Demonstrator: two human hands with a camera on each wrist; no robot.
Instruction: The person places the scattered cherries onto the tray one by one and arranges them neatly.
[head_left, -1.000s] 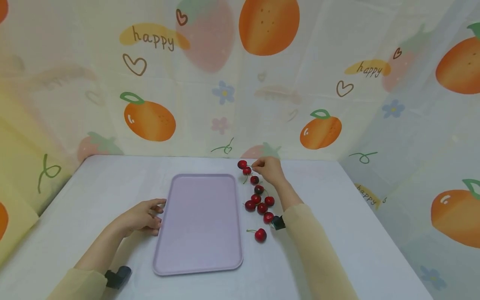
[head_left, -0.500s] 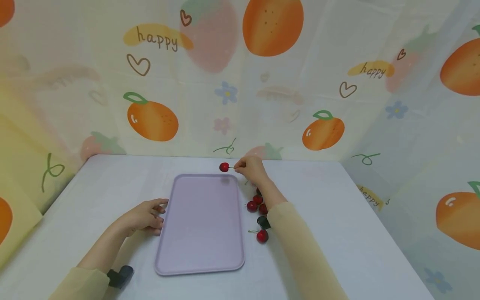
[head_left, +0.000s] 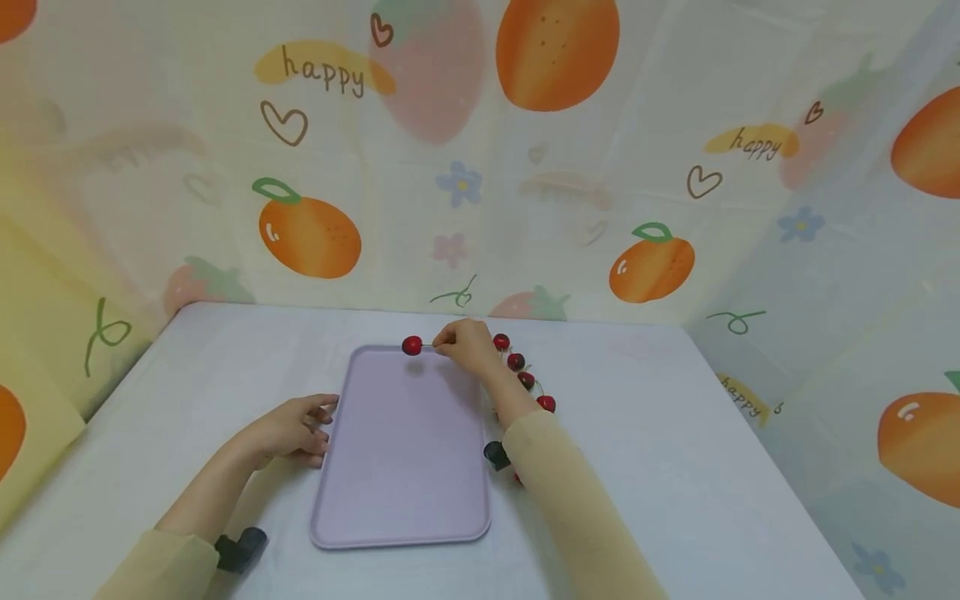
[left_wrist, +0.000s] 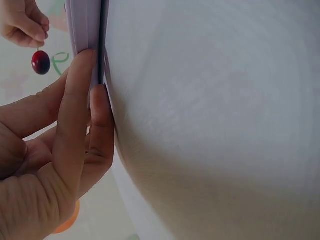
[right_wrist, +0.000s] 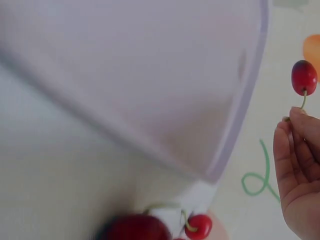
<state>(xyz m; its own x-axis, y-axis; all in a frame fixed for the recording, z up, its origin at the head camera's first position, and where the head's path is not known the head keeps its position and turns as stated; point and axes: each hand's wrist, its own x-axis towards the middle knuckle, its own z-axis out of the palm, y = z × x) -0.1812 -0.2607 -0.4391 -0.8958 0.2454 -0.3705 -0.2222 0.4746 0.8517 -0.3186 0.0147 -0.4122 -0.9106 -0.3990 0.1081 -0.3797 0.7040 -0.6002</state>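
A dark red cherry hangs in the air over the far edge of the lilac tray. My right hand pinches it by its thin green stem, which shows clearly in the right wrist view along with the same cherry. At the tray's left side, my left hand rests with its fingertips against the rim. The left wrist view shows these fingers touching the outer edge of the tray, loosely bent and not wrapped around it.
Several more cherries lie on the white-covered table right of the tray, some hidden by my right forearm. A printed fruit cloth hangs behind the table and at both sides.
My right hand has lifted one cherry from the far end of the group and carried it left over the tray's far edge. My left hand has stayed at the tray.
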